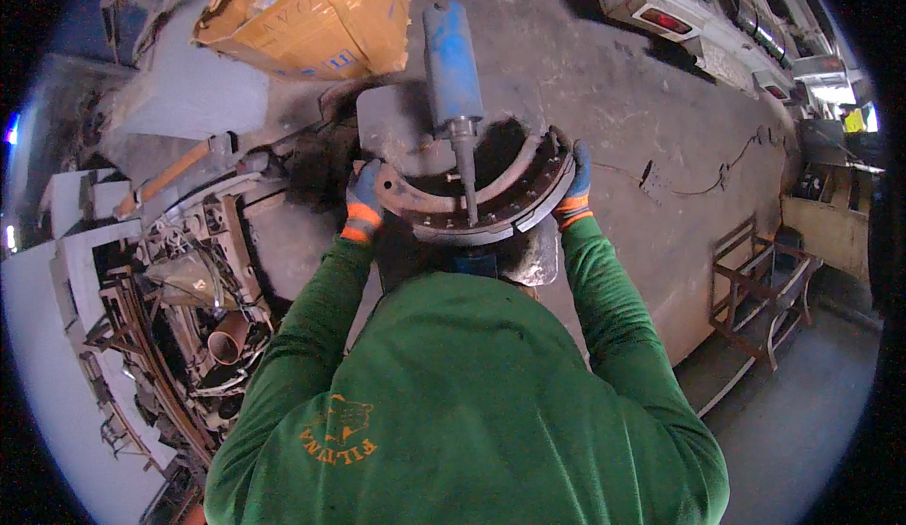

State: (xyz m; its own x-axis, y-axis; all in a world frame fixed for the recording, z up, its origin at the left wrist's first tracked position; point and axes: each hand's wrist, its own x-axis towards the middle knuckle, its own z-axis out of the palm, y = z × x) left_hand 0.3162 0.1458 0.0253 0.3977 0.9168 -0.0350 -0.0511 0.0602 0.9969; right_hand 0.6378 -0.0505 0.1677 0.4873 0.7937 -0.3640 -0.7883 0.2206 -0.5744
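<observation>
Both my hands wear blue-grey gloves with orange cuffs. Between them is a curved brake shoe [514, 211], dark along its band, with small holes or rivets. My left hand [364, 190] is closed round its left end, beside a round hole in the web. At the other end, my right hand [578, 183] grips the shoe near its tip. Above the shoe stands a press with a blue cylinder [451, 62]. Its narrow steel rod [466, 171] comes down to the middle of the band; I cannot tell whether it touches. A grey metal plate [382, 119] lies behind.
An open cardboard box [326, 34] stands at the far left. Nearer on that side are a wooden-handled hammer [179, 174], a short pipe [226, 338] and piled scrap metal. To the right are a vehicle's tail light [666, 21], a thin cable [694, 192] and a rusty metal frame [755, 289].
</observation>
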